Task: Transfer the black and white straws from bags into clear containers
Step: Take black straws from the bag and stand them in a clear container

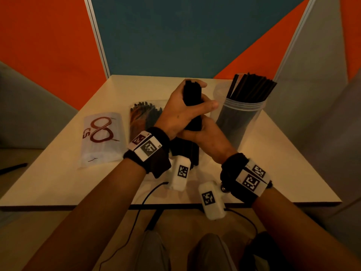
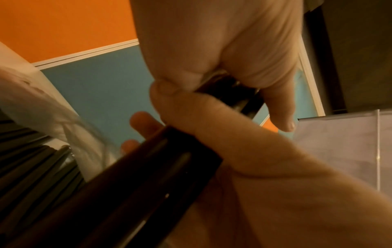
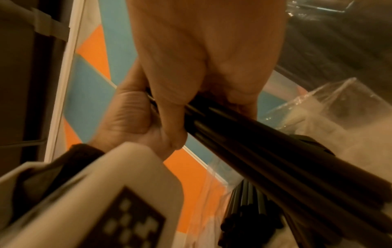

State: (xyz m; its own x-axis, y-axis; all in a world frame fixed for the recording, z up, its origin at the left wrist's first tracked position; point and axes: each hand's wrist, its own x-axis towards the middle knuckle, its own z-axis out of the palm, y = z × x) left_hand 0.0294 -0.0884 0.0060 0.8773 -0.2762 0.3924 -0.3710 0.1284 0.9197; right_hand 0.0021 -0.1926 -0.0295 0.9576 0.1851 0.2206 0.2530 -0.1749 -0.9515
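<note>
Here both hands clasp one bundle of black straws [image 1: 193, 106] above the middle of the white table [image 1: 58, 182]. The left hand [image 1: 181, 110] wraps the upper part of the bundle, thumb stretched toward the right, fingers curled over the far side near the straw tips. The right hand [image 1: 207, 136] grips the same bundle lower down, just under the left, so the two hands touch. The bundle stands nearly upright, its lower end hidden behind the wrists.

To the right of the hands stands a clear container [image 1: 241, 122], already holding many black straws [image 1: 252, 87] that fan out above its rim. A second clear container [image 1: 220, 90] shows partly behind it, its contents hard to tell. Left of the hands lies a clear bag of black straws [image 1: 142, 116] flat on the table, and farther left another bag with a dark red printed logo [image 1: 102, 137], which seems to hold pale straws.

From the right wrist view, the right hand's fingers [image 3: 171, 117] close round the dark bundle [image 3: 275, 151], with the left hand's palm beside them and loose clear plastic [image 3: 318, 107] nearby.
</note>
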